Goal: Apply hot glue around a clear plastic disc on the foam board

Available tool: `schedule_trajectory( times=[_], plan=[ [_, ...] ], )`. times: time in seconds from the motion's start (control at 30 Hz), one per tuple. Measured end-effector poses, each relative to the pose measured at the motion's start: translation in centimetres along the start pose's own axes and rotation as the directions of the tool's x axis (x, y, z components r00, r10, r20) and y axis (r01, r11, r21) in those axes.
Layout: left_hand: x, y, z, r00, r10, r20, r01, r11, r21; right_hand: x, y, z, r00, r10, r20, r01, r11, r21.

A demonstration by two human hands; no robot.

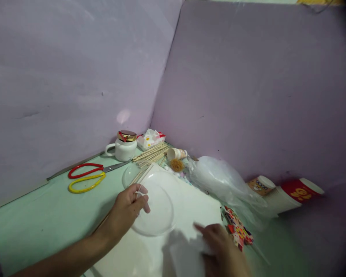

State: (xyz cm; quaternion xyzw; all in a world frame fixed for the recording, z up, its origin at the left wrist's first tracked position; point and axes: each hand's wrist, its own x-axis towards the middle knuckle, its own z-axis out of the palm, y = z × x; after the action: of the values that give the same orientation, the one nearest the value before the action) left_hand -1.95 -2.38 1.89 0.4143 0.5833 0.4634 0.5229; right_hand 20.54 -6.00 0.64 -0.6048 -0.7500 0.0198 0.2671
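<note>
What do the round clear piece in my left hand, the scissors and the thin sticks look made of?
Round clear piece, in the left hand: smooth, probably thin plastic; the white surface shows through.
Scissors: grey metal blades with a dull sheen; red and yellow handles, perhaps plastic-coated, given their solid colour.
Thin sticks: pale tan and matt, so likely wood or bamboo.

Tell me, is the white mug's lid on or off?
On: the gold-coloured lid sits over the top of the white mug, covering its mouth.
</note>
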Motion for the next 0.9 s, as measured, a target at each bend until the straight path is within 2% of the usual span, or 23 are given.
schedule_trajectory(
  times=[0.03,0.07,0.1,0.17,0.27,0.33,0.43,0.5,0.63,0.7,0.8,0.83,0.9],
  plan=[
    [-0.1,-0.1,0.0,1.000,0.027,0.007,-0.027,1.000,0.012,0.7,-0.2,-0.8,0.998,0.046,-0.042,-0.046,0.999,0.000],
    [-0.2,-0.2,0.0,0.998,0.054,0.012,-0.055,0.998,0.028,1.2,-0.5,-1.4,0.980,0.158,-0.122,-0.160,0.987,-0.004],
    [-0.4,-0.3,0.0,0.997,0.078,0.017,-0.079,0.996,0.044,1.6,-0.8,-1.8,0.970,0.177,-0.164,-0.176,0.984,0.023],
    [-0.5,-0.3,0.0,0.995,0.095,0.024,-0.096,0.993,0.074,1.9,-1.3,-2.0,0.971,0.118,-0.210,-0.112,0.993,0.042],
    [-0.6,-0.2,0.0,0.997,0.073,0.037,-0.076,0.993,0.093,1.6,-1.6,-0.8,0.959,-0.003,-0.283,0.021,0.998,0.060],
    [-0.6,-0.2,0.0,0.997,0.072,0.042,-0.075,0.993,0.086,1.2,-1.6,0.3,0.944,0.062,-0.325,-0.007,0.986,0.166],
    [-0.6,-0.2,0.1,0.997,0.070,0.044,-0.073,0.995,0.068,0.8,-1.6,1.3,0.954,0.208,-0.216,-0.141,0.947,0.287],
    [-0.5,-0.2,0.1,0.997,0.059,0.044,-0.061,0.996,0.066,0.8,-1.7,1.4,0.961,0.240,-0.134,-0.190,0.931,0.311],
    [-0.4,-0.1,0.3,0.998,0.055,0.035,-0.057,0.996,0.066,1.1,-2.0,1.1,0.935,0.349,-0.057,-0.288,0.846,0.449],
    [-0.4,0.0,0.3,0.998,0.059,0.034,-0.061,0.996,0.070,1.3,-2.0,1.1,0.932,0.351,-0.092,-0.270,0.841,0.470],
    [-0.7,0.1,0.5,0.998,0.055,0.043,-0.058,0.995,0.079,1.4,-1.9,1.5,0.946,0.260,-0.194,-0.143,0.870,0.471],
    [-0.8,0.1,0.6,0.997,0.052,0.049,-0.056,0.995,0.082,1.3,-1.9,1.7,0.940,0.275,-0.202,-0.146,0.859,0.491],
    [-1.0,-0.1,0.7,0.996,0.054,0.065,-0.060,0.993,0.098,1.3,-1.9,2.2,0.908,0.379,-0.181,-0.234,0.814,0.531]
  ],
)
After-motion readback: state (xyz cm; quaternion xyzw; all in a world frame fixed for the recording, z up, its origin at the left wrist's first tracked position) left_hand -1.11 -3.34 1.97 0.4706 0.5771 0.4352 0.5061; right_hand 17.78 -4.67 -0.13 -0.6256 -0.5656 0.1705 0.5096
